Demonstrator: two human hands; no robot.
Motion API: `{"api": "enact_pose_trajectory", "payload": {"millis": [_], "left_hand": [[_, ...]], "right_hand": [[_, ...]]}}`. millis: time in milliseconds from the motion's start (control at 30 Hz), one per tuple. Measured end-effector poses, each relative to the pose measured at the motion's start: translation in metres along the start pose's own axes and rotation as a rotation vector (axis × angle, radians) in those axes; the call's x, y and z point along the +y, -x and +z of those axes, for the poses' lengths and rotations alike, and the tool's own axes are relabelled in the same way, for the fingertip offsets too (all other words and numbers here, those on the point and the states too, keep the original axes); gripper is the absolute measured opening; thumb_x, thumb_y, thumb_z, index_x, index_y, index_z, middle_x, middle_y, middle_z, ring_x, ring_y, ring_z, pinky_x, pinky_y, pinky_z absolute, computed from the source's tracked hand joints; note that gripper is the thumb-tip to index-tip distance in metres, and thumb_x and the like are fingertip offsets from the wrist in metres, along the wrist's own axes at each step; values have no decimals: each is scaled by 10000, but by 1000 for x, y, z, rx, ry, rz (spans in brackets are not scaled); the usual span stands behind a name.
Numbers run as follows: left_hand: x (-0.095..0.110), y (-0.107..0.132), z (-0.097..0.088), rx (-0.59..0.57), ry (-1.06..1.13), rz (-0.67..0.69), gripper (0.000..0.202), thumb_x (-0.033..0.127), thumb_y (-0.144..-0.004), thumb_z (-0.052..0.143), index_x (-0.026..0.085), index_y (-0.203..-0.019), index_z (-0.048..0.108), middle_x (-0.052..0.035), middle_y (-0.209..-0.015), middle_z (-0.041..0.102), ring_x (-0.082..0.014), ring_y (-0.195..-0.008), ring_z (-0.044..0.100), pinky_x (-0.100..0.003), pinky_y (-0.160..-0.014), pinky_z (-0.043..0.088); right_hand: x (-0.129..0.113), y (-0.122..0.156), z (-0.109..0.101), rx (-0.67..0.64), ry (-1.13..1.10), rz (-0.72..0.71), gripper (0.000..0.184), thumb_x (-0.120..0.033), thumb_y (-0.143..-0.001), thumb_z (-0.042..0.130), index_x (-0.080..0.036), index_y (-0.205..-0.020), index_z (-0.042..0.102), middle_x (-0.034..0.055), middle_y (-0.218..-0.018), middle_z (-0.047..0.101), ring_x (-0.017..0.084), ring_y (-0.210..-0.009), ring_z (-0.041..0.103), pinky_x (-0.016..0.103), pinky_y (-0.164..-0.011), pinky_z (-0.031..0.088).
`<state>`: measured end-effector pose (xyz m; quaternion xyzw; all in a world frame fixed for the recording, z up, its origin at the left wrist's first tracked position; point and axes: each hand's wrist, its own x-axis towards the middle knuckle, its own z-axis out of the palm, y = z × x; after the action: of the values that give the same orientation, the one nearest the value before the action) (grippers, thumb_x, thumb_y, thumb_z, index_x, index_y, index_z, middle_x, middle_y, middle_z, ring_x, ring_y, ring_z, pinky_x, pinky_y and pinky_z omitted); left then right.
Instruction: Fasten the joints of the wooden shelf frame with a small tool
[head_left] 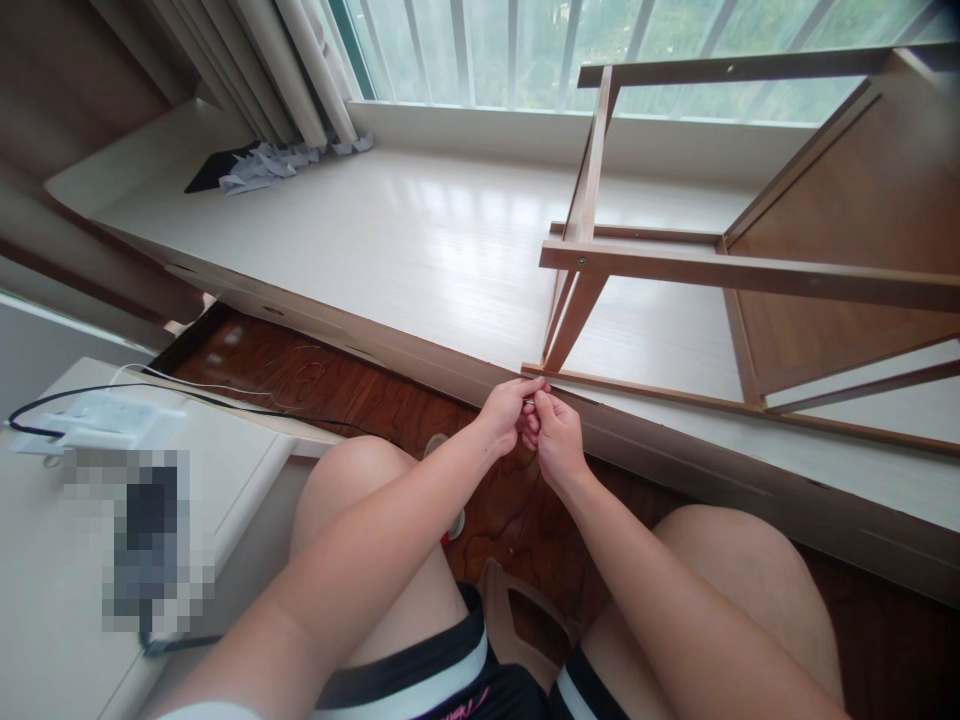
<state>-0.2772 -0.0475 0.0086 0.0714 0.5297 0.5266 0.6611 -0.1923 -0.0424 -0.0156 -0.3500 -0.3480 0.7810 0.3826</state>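
My left hand (pixel 507 416) and my right hand (pixel 558 432) meet in front of my knees, both with fingers closed. Between their fingertips a small metal piece (pixel 529 402) shows, thin and shiny. Most of it is covered by the fingers, so its exact kind cannot be told. Just beyond the hands, a brown wooden frame (pixel 675 268) with a panel (pixel 847 240) lies on its side on the white window ledge (pixel 360 230). A round metal bolt head (pixel 582 261) sits in its nearer upper rail. The lower corner of the frame is close to my fingertips.
Left of me stands a white desk (pixel 247 440) with cables and a pale plastic packet (pixel 124 420). Gathered curtains (pixel 262 70) hang at the ledge's far left, beside a dark flat item (pixel 217 170). Dark wooden floor (pixel 262 370) lies below, with a stool (pixel 495 610) between my legs.
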Motion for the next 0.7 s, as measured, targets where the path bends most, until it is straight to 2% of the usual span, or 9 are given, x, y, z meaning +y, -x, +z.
{"api": "enact_pose_trajectory", "payload": {"millis": [100, 200, 400, 567, 700], "left_hand": [[3, 2, 0, 25, -36, -64, 264, 420, -743, 618, 158, -765, 590, 73, -385, 399, -103, -286, 407, -213, -309, 327], [4, 4, -1, 28, -35, -60, 305, 431, -730, 642, 155, -856, 618, 65, -419, 446, -98, -308, 435, -201, -314, 334], [4, 5, -5, -49, 4, -64, 353, 398, -741, 659, 142, -983, 634, 59, -474, 476, -80, -343, 462, -184, -341, 347], [0, 7, -4, -126, 7, -64, 251, 344, -762, 661, 128, -887, 636, 35, -490, 502, -67, -365, 474, -172, -385, 355], [-8, 8, -3, -177, 17, -61, 208, 311, -771, 657, 123, -857, 631, 21, -503, 511, -72, -398, 485, -178, -418, 367]], "right_hand": [[0, 2, 4, -41, -158, 59, 321, -453, -833, 593, -182, -681, 513, -91, -471, 346, 39, -354, 248, 150, -300, 227], [-5, 5, 5, -111, -307, 132, 283, -389, -856, 583, -178, -686, 501, -86, -507, 322, 45, -390, 235, 141, -320, 254], [-12, 11, -1, -266, -491, 272, 238, -321, -912, 501, -192, -713, 479, -65, -574, 289, 77, -459, 270, 139, -361, 300], [-14, 22, -12, -306, -488, 303, 245, -338, -929, 465, -200, -727, 470, -54, -589, 303, 90, -490, 279, 152, -387, 297], [-14, 30, -23, -305, -330, 279, 261, -395, -930, 440, -213, -743, 455, -50, -585, 352, 96, -482, 291, 176, -393, 276]]}}
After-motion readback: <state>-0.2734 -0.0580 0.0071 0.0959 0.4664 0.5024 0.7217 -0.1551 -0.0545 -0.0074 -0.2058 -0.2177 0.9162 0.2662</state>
